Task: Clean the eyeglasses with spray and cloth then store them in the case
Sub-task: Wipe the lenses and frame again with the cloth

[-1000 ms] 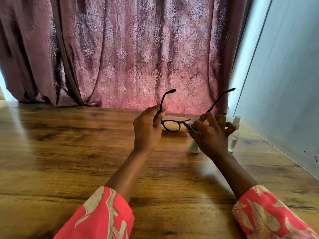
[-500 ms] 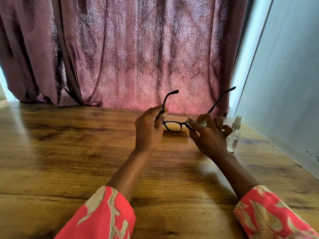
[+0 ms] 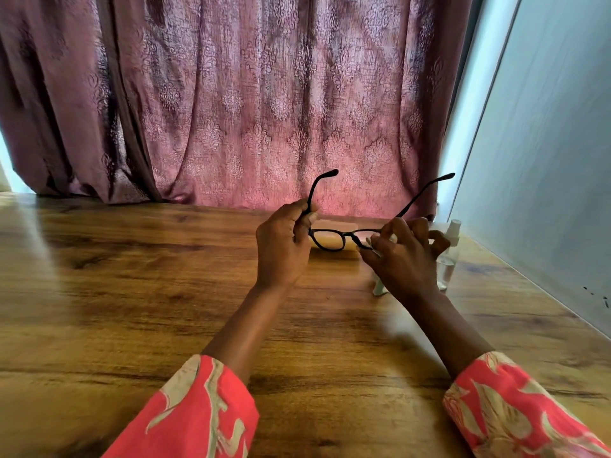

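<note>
Black-framed eyeglasses (image 3: 330, 240) are held above the wooden table (image 3: 132, 292), temples unfolded and pointing away from me. My left hand (image 3: 281, 249) grips the frame's left end at the hinge. My right hand (image 3: 400, 256) pinches a pale cloth (image 3: 378, 285) around the right lens, which is hidden; a corner of the cloth hangs below the palm. A small clear spray bottle (image 3: 448, 259) with a white nozzle stands upright just right of that hand. A tan case (image 3: 334, 224) lies on the table behind the glasses, partly hidden.
A patterned mauve curtain (image 3: 248, 110) hangs along the table's far edge. A pale wall (image 3: 545, 160) runs close along the table's right side. Red patterned sleeves cover both forearms near the bottom of the view.
My right hand's fingers have shifted on the right lens with the cloth, and the cloth corner hangs below the palm again. The glasses have tilted slightly. My left hand has kept its hold.
</note>
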